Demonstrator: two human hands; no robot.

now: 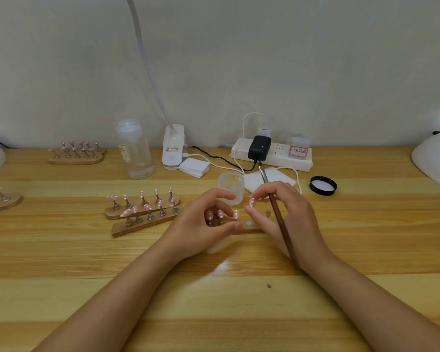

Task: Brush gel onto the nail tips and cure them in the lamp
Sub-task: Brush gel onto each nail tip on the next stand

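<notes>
Both hands meet over a wooden strip [252,229] lying on the table [214,301], just in front of a frosted jar [231,188]. The left hand [203,224] has its fingers curled, thumb tip at the strip's front edge and index finger arched over three pink nail tips [220,214] that stand on small posts; whether it truly grips the strip cannot be told. The right hand [285,214] pinches one pink tip [251,201] between thumb and index finger, above a white dot of putty [249,223] on the strip, and also holds a brush [277,214] whose brown handle runs back across the palm while its bristles point away toward the power strip [272,156]. Left of the hands, two more strips [142,212] carry rows of pink tips, one partly overlapping the other. Further strips sit at the back left [76,153] and at the far left edge [0,199]. Behind the jar lies a white wipe [272,177], with a black lid [323,185] to its right. A clear bottle [135,148], a clip lamp [173,148] and a stack of pads [194,166] stand along the wall.
</notes>
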